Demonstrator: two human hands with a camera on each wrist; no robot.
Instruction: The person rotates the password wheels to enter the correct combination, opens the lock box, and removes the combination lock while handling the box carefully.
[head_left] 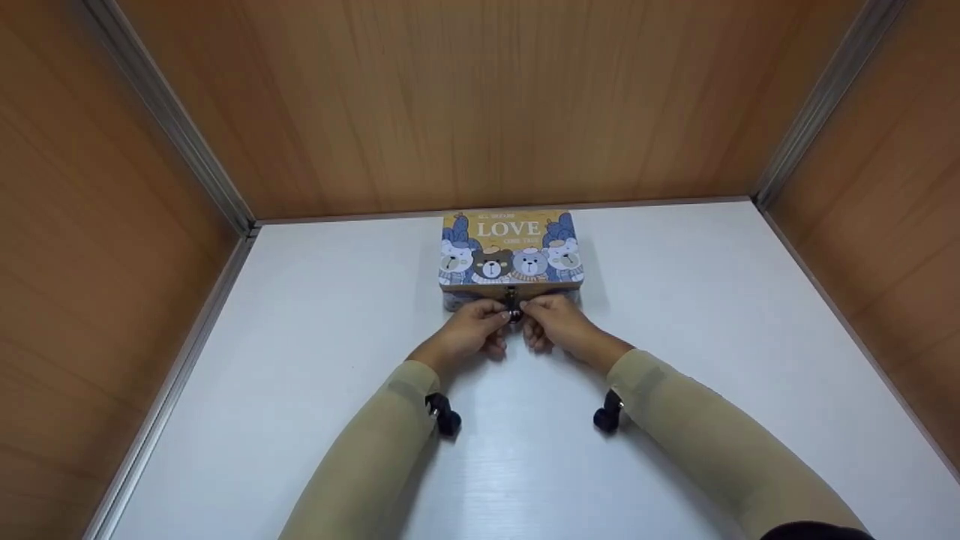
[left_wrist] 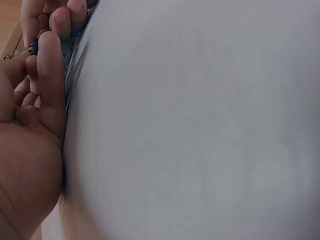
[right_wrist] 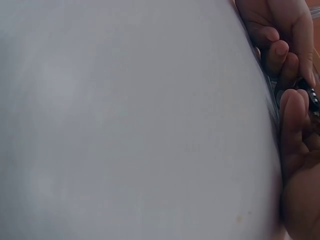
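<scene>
A rectangular box (head_left: 511, 244) with a lid printed with bears and the word LOVE stands at the back of the table. At the middle of its front, below a metal clasp (head_left: 511, 292), hangs a small black combination padlock (head_left: 515, 316) with a row of pale marks, seen closer in the right wrist view. My left hand (head_left: 471, 327) pinches the padlock from the left between thumb and forefinger. From the other side my right hand (head_left: 559, 322) pinches it with its thumb and forefinger. The lower fingers of both hands curl beneath, and fingertips hide part of the padlock.
The white table (head_left: 315, 360) spreads around the box. A wooden panel (head_left: 480, 105) rises close behind it, with more wooden panels at left and right. Small black devices (head_left: 446, 416) are fixed at both sleeve cuffs.
</scene>
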